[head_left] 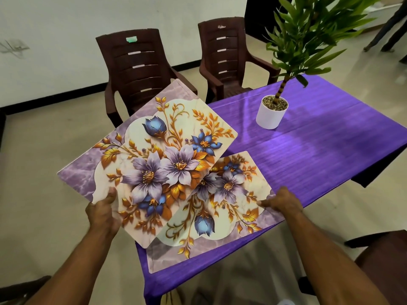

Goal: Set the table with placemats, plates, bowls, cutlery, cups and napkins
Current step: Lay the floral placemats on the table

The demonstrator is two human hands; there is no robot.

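Observation:
My left hand (103,211) grips the near edge of a floral placemat (149,155) with purple and blue flowers, held tilted in the air over the table's left corner. A second placemat of the same pattern (222,214) lies flat on the purple tablecloth (319,150) at the near corner, partly covered by the raised one. My right hand (280,200) rests on this flat mat's right edge, fingers pointing left; whether it pinches the edge is unclear.
A white pot with a tall green plant (272,112) stands on the table further back. Two dark brown plastic chairs (136,69) (229,56) stand beyond the far side. Another chair's edge (383,256) shows at the right.

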